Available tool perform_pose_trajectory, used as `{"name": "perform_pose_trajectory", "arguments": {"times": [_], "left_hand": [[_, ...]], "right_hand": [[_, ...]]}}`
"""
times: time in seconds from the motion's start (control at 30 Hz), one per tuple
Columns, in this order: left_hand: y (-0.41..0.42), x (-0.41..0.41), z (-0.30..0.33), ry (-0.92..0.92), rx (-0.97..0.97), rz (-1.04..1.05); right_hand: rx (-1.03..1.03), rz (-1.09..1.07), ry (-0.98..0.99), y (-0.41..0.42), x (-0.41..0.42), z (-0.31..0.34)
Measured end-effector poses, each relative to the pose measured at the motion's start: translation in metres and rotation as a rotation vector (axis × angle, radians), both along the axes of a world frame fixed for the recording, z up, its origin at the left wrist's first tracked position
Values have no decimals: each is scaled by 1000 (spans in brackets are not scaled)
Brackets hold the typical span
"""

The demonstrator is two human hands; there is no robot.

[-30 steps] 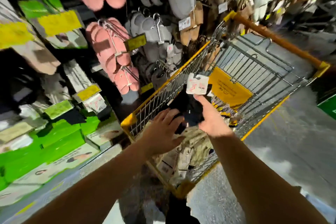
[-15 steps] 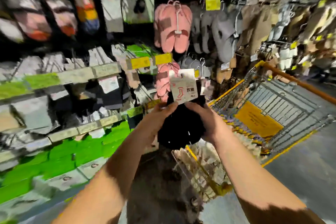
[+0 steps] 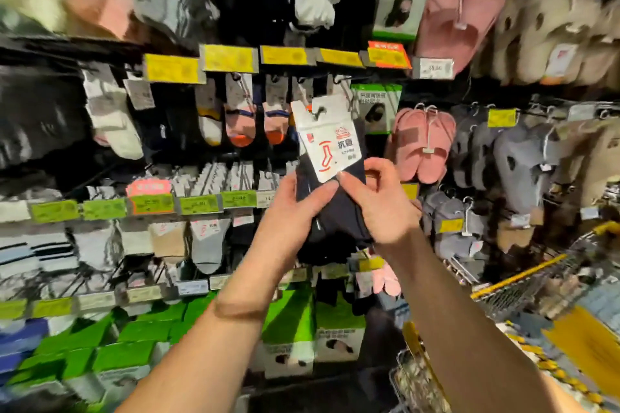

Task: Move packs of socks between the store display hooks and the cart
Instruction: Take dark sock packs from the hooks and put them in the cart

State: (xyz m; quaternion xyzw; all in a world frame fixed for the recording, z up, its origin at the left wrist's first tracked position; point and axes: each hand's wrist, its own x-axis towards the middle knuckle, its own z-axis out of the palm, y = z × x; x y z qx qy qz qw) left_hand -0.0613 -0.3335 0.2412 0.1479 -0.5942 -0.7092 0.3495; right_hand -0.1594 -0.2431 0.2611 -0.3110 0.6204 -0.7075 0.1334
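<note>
Head view, near to far. Two bare forearms rise from the lower edge and meet at centre frame. The left hand (image 3: 295,208) grips a pack of dark socks (image 3: 339,211) from the left, its thumb lying across the front of the fabric. The right hand (image 3: 379,201) closes round the pack from the right, with thumb and forefinger pinching the lower corner of the white header card (image 3: 327,137). Both hands are thus clamped on the same pack, close together, thumb tips nearly touching. The pack is held upright in the air in front of the display, its card tilted slightly and printed with a red sock outline; the hang hole at the card's top lies just below a row of display hooks (image 3: 339,80), and contact with a hook cannot be told. At lower right stands the yellow-framed wire cart (image 3: 523,278), well apart from the pack. Behind the hands, rows of hanging sock packs (image 3: 240,111) sit under yellow price labels (image 3: 228,59); pink slippers (image 3: 422,141) and grey slippers hang to the right.
</note>
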Motion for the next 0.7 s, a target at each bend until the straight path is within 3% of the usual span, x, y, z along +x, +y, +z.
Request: {"name": "perform_pose_trajectory", "arguments": {"times": [0.23,0.43,0.7], "left_hand": [[-33,13,44,-112,-302,254],[-60,-9,75,-146,-400,341],[-104,-53,119,-44,-387,442]], "right_hand": [[-133,174,-15,-35,11,41],[-157,168,-20,-62,-17,71],[-262,375,-89,-101,-82,116]]}}
